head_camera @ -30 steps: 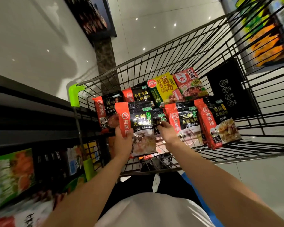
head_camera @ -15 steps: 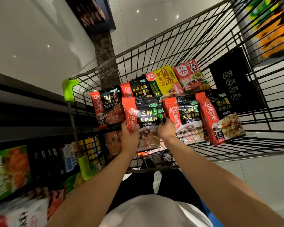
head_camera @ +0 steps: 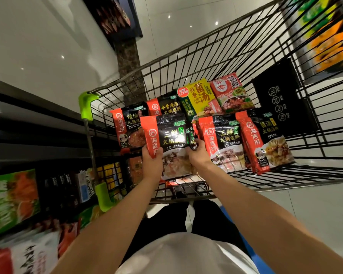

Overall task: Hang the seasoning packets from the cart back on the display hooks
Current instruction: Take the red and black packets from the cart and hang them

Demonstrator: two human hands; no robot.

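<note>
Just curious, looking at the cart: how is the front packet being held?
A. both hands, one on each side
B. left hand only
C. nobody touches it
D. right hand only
A: the left hand grips the packet by its red edge, and the right hand grips the opposite edge.

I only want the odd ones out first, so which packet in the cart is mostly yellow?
The yellow and green packet in the back row, between a black-and-red packet and a red packet.

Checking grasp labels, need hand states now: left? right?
Left hand: grips the held packet by its red edge.
Right hand: grips the same packet's opposite edge.
</note>
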